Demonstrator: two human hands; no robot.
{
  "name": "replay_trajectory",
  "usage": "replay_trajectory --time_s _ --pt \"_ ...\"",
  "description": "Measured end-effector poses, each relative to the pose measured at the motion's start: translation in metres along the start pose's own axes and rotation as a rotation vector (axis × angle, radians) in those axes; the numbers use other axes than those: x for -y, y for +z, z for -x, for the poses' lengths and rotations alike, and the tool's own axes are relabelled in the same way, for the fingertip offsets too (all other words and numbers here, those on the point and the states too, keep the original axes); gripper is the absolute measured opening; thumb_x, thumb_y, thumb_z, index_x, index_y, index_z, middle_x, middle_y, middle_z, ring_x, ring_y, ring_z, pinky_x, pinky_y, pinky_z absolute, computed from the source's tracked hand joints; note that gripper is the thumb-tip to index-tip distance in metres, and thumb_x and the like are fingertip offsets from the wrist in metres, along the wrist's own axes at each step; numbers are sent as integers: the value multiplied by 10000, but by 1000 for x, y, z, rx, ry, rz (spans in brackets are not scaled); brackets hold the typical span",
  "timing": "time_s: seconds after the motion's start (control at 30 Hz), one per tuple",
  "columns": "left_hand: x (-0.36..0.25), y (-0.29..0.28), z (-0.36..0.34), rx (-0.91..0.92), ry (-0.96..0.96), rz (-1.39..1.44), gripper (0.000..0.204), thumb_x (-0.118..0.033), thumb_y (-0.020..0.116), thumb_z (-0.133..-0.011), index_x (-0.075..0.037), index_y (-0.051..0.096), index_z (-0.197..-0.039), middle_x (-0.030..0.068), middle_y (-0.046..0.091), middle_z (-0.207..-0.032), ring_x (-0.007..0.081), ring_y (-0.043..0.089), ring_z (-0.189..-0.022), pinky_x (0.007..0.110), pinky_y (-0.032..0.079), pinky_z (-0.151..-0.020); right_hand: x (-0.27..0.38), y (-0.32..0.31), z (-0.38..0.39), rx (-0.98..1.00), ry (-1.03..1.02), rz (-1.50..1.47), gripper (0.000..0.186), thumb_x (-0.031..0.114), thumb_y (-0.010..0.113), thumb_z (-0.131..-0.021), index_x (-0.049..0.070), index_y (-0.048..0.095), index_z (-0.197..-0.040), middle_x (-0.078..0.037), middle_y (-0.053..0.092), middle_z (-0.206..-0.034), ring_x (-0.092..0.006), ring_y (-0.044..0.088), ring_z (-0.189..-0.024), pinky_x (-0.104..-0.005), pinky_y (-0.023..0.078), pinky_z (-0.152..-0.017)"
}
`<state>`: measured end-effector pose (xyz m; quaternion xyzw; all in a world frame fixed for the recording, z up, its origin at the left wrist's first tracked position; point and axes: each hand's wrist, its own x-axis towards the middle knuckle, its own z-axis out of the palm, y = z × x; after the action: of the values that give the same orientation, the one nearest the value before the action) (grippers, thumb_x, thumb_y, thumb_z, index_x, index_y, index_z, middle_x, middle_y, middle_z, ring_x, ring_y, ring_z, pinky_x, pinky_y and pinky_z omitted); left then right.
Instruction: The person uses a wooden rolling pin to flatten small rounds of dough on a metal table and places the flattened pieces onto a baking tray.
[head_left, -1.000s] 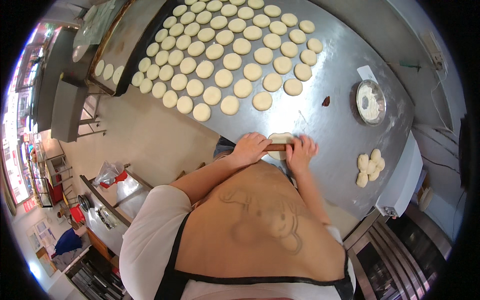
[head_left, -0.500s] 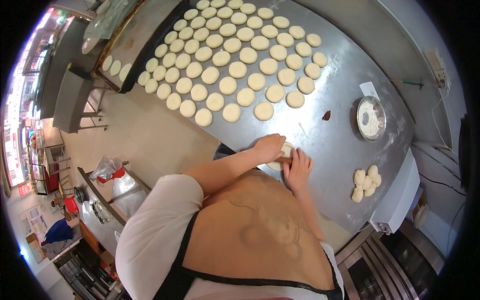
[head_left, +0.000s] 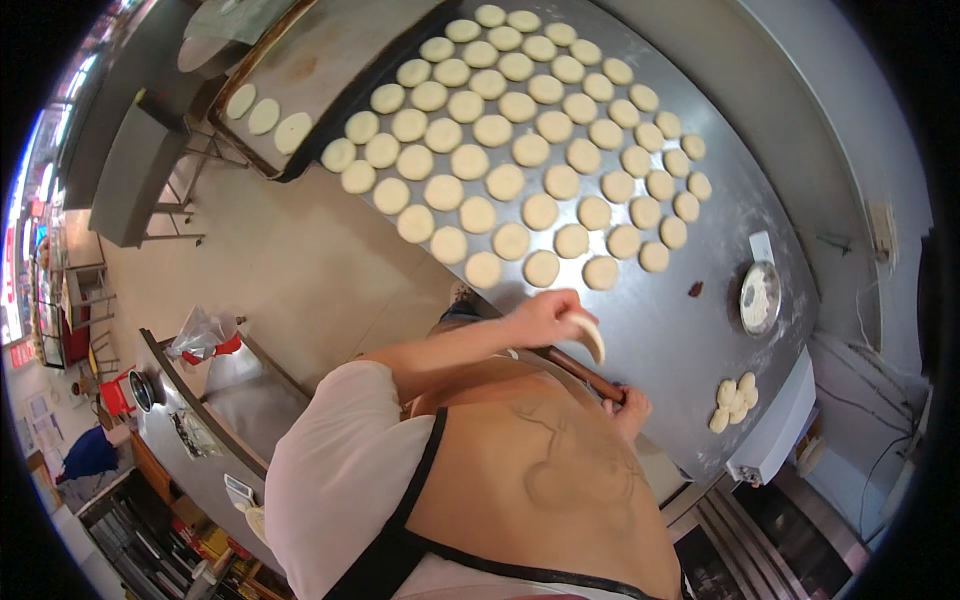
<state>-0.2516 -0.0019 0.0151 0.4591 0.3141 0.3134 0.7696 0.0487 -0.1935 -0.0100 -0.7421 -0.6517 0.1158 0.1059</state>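
My left hand [head_left: 548, 318] is closed on a flattened piece of dough [head_left: 592, 342], which hangs tilted from the fingers above the table's near edge. Just below it lies a brown wooden rolling pin [head_left: 582, 373] at a slant, its right end wrapped by the fingers of my right hand [head_left: 628, 410]. The pin's left end is partly hidden by my left forearm. Rows of round dough discs [head_left: 541, 267] cover the far part of the steel table [head_left: 660, 330]. At the right, several small dough balls [head_left: 737, 398] sit clustered together.
A metal bowl of white flour [head_left: 762, 290] stands near the right edge, with a white card-like piece [head_left: 761, 246] behind it. A small dark brown scrap [head_left: 695, 289] lies nearby. Beyond the table's left edge, a dark-rimmed tray [head_left: 330, 60] carries three flat ovals of dough [head_left: 264, 116].
Both hands were together at the pin over a dough piece on the table. My left hand has lifted that piece; my right hand now grips the pin's right end. The view has shifted.
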Motion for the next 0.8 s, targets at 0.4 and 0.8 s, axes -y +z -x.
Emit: replay_trajectory --time_s 0.4,0.8 --pt "-236 -489 23 -829 376 805 507 -334 321 -1113 26 509 -1415 180 590 -1434 354 567 -1322 544 411 -1166 106 19 13 31 39 203 328 224 740 -679 78 674 -965 -81 629 -895 -331 591 -931 -467 411 -915" --pt "-216 -576 -3 -925 -108 390 478 -351 507 -1079 -16 530 -1419 147 610 -1411 318 584 -1309 524 487 -1087 143 -4 9 47 65 384 335 223 763 -659 99 666 -954 -61 620 -889 -303 583 -891 -445 406 -869"
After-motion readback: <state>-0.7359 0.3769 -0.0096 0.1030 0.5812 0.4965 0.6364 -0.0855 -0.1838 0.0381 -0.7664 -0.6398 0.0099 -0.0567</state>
